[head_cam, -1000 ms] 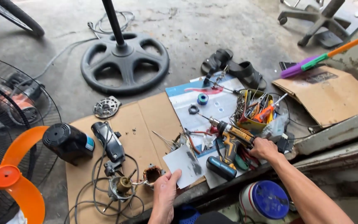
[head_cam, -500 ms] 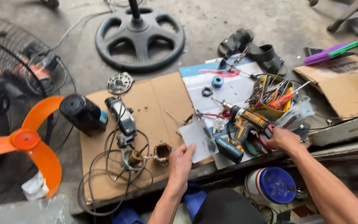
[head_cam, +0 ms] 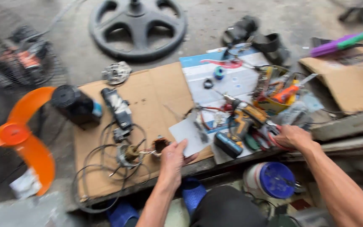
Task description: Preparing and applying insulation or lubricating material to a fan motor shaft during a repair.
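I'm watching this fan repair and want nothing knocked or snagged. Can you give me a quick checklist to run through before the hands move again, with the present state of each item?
1. Left hand clear of the stator: not ok, the fingers rest beside it and may touch.
2. Right hand free of tools: not ok, it lies on the red-handled pliers.
3. Drill lying stable: ok, flat on the paper.
4. Wires out of the way: not ok, loops lie on the cardboard near the left hand.
5. Fan blade away from both hands: ok, far to the left.
6. Grip on the pliers: cannot tell, blurred.
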